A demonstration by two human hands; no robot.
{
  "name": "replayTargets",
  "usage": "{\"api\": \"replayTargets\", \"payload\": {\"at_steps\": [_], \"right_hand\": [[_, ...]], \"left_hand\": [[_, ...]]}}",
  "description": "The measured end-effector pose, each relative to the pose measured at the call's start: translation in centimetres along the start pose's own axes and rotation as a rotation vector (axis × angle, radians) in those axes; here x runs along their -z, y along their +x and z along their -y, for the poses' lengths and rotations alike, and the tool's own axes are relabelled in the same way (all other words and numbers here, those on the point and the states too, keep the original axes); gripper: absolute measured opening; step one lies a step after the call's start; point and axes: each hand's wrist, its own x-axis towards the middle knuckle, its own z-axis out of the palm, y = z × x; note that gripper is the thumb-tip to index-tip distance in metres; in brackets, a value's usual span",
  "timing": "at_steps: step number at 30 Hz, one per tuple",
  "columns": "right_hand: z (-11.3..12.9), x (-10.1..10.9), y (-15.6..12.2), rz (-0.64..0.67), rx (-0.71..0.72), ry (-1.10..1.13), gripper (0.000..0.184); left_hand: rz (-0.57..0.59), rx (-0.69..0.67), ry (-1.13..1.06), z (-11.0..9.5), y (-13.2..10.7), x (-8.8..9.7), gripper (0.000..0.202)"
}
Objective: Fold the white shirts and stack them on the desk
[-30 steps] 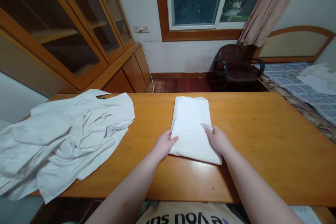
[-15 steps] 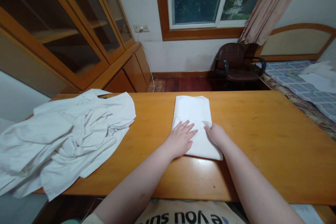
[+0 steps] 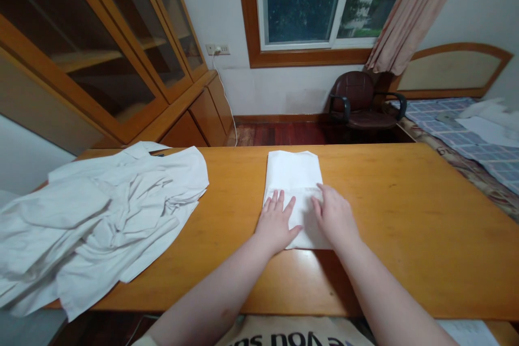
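Note:
A white cloth (image 3: 292,168), folded into a neat flat rectangle, lies on the wooden table (image 3: 231,216) in front of me. Its near part is folded over, and the edge of that flap runs across the middle. My left hand (image 3: 277,224) rests flat on the cloth's lower left, fingers spread. Over the right side is my right hand (image 3: 335,215), thumb and forefinger apart at the flap's right end; its other fingers are partly hidden. I cannot tell whether it touches the cloth.
A heap of crumpled white garments (image 3: 101,211) covers the table's left end. Behind stand a glass-door cabinet (image 3: 121,38) and a dark red armchair (image 3: 357,100). A bed (image 3: 450,119) with a checked cover is at the right.
My right hand has lifted from the cloth's right edge and come over its top. The left hand has turned a little with fingers pointing more forward. The cloth lies straighter.

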Motion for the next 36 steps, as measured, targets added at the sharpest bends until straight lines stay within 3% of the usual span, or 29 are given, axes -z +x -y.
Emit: {"api": "replayTargets", "payload": {"at_steps": [3,7,14,21,26,32,36], "right_hand": [[1.6,-1.4,-1.0,0.199,0.325,0.069,0.046],[1.3,-4.1,-1.4,0.319,0.364,0.063,0.058],[-1.4,-5.4,-0.6,0.226,0.199,-0.061,0.068],[-1.6,-5.3,-0.8,0.209,0.007,-0.129,0.080],[-2.5,-5.3,-0.5,0.216,-0.023,-0.110,0.076],[-4.2,-5.2,-0.2,0.166,-0.142,0.021,0.074],[-5.6,-3.7,1.9,0.106,-0.269,0.258,0.071]], "left_hand": [[-0.004,-0.005,-0.021,-0.2,-0.1,0.1,0.070],[0.016,0.013,-0.067,-0.3,-0.3,0.2,0.067],[-0.034,0.118,-0.144,0.7,-0.2,-0.2,0.081],[-0.012,0.232,-0.148,0.9,0.1,-0.7,0.093],[-0.008,0.301,-0.166,1.3,0.3,-0.8,0.097],[-0.016,0.415,-0.237,2.1,0.3,-0.8,0.087],[-0.036,0.470,-0.494,3.8,2.0,0.9,0.080]]}}
